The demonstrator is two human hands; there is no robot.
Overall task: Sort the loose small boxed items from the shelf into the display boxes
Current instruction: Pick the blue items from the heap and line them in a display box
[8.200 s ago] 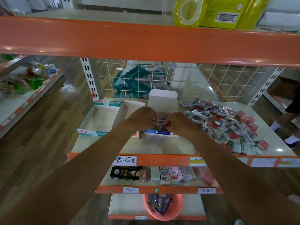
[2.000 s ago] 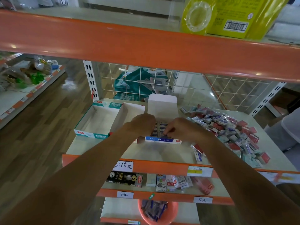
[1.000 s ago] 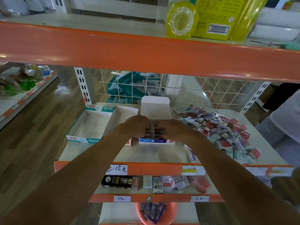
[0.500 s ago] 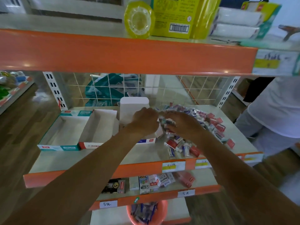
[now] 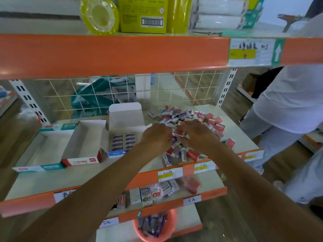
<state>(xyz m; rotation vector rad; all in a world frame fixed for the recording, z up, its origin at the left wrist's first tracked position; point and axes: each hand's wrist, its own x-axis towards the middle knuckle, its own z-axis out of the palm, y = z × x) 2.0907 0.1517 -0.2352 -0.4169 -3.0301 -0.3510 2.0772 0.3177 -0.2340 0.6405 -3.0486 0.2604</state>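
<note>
Where they heap, small boxes [image 5: 185,114], red, blue.

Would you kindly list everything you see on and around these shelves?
small boxes: many, red and blue-white, piled on middle shelf's right.
blue-fronted display box: one, white, centre, part filled.
red-fronted display box: one, white, left of it.
teal display box: one, far left.
tape roll: one, yellow, top shelf.
basket: one, pink, at the bottom.
bystander: one, white shirt, right.
left grip: one, bare, in the pile.
right grip: one, bare, in the pile.
</note>
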